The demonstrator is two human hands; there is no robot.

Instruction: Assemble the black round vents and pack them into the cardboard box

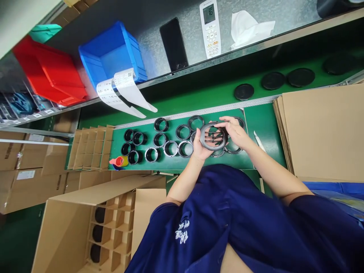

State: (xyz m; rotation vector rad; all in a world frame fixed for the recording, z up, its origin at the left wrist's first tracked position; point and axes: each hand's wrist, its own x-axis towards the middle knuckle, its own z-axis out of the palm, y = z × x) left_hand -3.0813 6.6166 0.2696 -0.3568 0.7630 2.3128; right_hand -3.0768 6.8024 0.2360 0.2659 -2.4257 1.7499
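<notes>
A black ring with slats across its opening (pixel 203 137) is held up over the green bench. My left hand (pixel 200 148) grips its left side, with fingers showing behind the opening. At the upper right of the same ring is my right hand (pixel 235 132), its fingers reaching over the rim; the thumb is hidden. Several black cylindrical rings stand on the bench to the left, among them a ring with a shiny rim (pixel 171 149) and a ring near the front (pixel 152 155). More rings lie partly hidden beneath my hands.
A white-handled knife or pen-like tool (pixel 259 141) lies at right, beside stacked cardboard sheets (pixel 321 132). Cardboard dividers (pixel 91 148) stand at left; an open partitioned carton (pixel 65 227) is below. The shelf above bears a blue bin (pixel 113 53), phone (pixel 174 44) and remote (pixel 211 28).
</notes>
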